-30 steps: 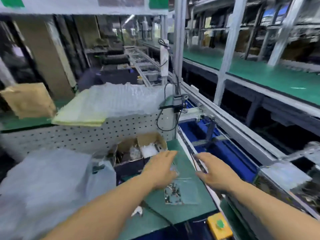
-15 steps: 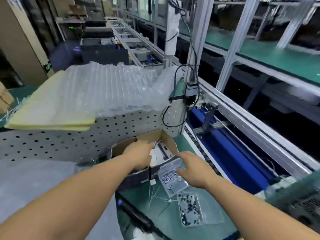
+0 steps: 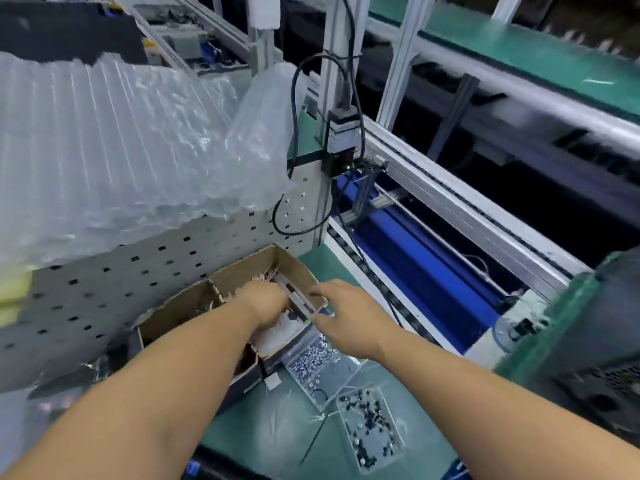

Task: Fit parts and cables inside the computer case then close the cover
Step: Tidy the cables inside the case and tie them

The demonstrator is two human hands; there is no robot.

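Cardboard box (image 3: 194, 306), far worktop: light loose cable ties (pinch by bundle); left hand (image 3: 265, 301) grip hidden, right hand (image 3: 346, 315) spread.

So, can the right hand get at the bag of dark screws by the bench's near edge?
Probably yes: the right hand hovers open by the cardboard box, and the bag of dark screws lies uncovered below it.

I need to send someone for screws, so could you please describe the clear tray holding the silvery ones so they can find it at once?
Start at the white perforated panel behind the green bench, then drop to the cardboard box the left hand is reaching into. The tray of silvery screws leans against that box's front right corner, below the right hand. Its neighbour, the tray of dark screws, lies flat, nearer the person.
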